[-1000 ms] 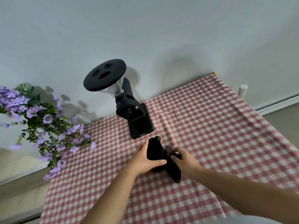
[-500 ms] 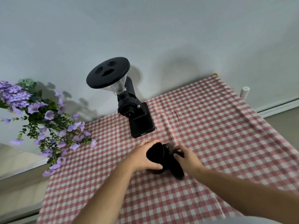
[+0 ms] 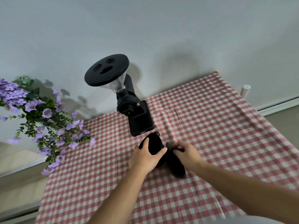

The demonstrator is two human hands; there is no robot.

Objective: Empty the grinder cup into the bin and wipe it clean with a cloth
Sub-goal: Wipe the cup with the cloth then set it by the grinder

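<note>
Our left hand [image 3: 144,156] wrapped around black grinder cup [image 3: 154,143], our right hand [image 3: 186,153] clenching dark cloth [image 3: 176,165] beside it, over checked tablecloth [image 3: 210,126]

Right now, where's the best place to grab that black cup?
Probably around the grinder cup's rounded side, coming from the left, as the left hand does. That leaves its right side free for the right hand holding the dark cloth.

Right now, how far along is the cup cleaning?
The cup is off the grinder and gripped in the left hand above the checked tablecloth. No bin is in view, so I cannot tell if it was emptied. In hand: the right hand works a dark cloth against it. Left: finish wiping.
</note>
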